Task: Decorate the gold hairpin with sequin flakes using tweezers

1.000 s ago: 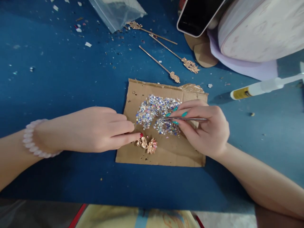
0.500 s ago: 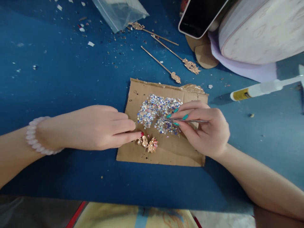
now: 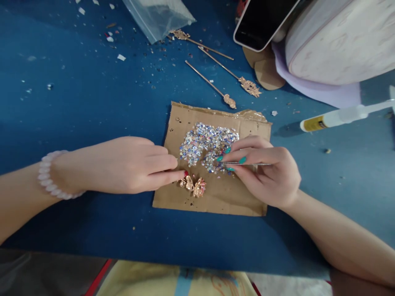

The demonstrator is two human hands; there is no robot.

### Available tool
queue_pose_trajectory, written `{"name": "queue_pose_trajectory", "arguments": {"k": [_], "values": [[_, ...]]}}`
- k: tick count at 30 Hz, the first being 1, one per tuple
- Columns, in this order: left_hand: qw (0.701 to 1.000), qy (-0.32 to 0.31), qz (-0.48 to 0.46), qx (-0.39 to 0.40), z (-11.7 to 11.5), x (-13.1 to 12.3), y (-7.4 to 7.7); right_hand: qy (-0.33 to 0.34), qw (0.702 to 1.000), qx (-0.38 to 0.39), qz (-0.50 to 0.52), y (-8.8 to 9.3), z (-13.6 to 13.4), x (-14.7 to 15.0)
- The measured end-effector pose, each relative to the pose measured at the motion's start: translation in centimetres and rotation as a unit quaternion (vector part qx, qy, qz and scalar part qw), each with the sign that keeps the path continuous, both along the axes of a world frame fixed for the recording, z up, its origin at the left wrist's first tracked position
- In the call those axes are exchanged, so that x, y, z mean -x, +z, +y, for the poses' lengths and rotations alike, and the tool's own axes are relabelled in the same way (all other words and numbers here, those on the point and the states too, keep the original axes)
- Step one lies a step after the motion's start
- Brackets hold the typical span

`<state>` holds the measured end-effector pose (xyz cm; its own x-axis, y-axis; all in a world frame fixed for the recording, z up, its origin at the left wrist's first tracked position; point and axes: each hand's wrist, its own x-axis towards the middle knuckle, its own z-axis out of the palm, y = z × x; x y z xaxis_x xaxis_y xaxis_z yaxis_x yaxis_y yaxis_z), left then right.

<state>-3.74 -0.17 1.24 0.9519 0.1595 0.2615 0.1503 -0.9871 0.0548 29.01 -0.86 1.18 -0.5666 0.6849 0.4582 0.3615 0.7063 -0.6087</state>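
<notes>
My right hand (image 3: 268, 170) pinches thin metal tweezers (image 3: 247, 164), their tips low over the near right part of a pile of small shiny blue, white and pink chips (image 3: 200, 137). The pile lies on a cardboard square (image 3: 228, 201). My left hand (image 3: 132, 166) has its fingers curled, the index fingertip on the left end of a gold floral hairpin (image 3: 194, 185). Pinkish pieces show on the flower's right side. Any stem on that hairpin is hidden by the left hand.
Beyond the cardboard lie several gold hairpins (image 3: 228, 100) with long stems. A plastic bag (image 3: 160, 18), a phone (image 3: 262, 22) and a pale rounded case (image 3: 339, 45) are at the back. A glue bottle (image 3: 333, 117) lies to the right.
My right hand and the tweezers have moved slightly toward me, to the near part of the chip pile. The left hand stays at the gold floral hairpin.
</notes>
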Motion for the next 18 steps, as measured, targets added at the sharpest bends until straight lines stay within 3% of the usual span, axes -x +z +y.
{"name": "queue_pose_trajectory", "arguments": {"k": [12, 18], "values": [[0.998, -0.015, 0.047, -0.044, -0.7, 0.3, 0.6, -0.009, 0.993, 0.061, 0.102, -0.9, -2.2, -0.1], [0.998, -0.031, 0.045, -0.036, -0.8, 0.4, 0.4, 0.047, 0.993, 0.075, 0.076, 0.0, -1.8, -0.5]]}}
